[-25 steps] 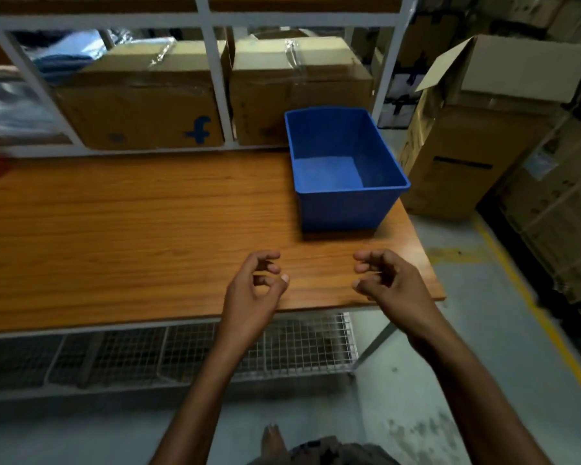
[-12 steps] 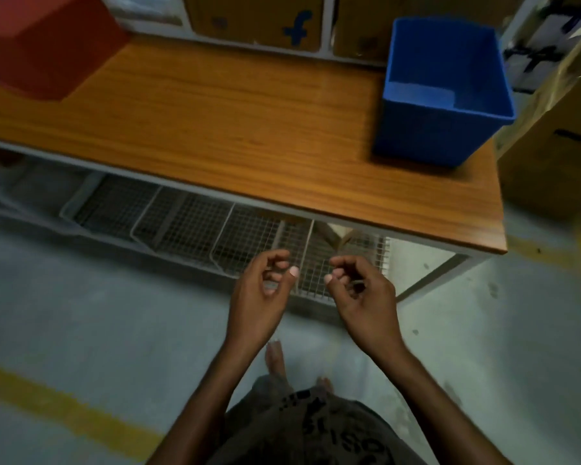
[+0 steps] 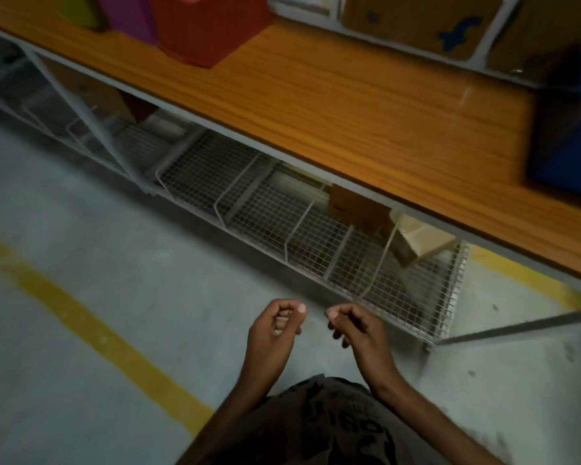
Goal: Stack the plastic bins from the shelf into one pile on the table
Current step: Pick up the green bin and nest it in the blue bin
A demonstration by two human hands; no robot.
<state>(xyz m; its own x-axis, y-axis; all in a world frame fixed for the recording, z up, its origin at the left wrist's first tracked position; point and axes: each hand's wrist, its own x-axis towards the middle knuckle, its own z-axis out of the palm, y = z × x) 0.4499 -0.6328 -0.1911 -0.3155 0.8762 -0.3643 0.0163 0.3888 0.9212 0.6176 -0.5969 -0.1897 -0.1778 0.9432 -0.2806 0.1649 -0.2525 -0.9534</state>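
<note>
Both hands empty, fingers loosely curled, held close together but not touching, low over grey floor (image 3: 81, 330) in front of torso. Left hand (image 3: 275, 330), right hand (image 3: 356, 330). Wooden tabletop (image 3: 349, 105) runs diagonally across top. Blue bin (image 3: 571, 142) sits at right end of tabletop, cropped by frame. Red bin (image 3: 208, 25), purple bin (image 3: 128, 15), yellow-green bin (image 3: 78, 10) side by side at left end, cropped. Wire mesh shelf (image 3: 282, 209) under tabletop. Yellow floor line (image 3: 91, 330).
</note>
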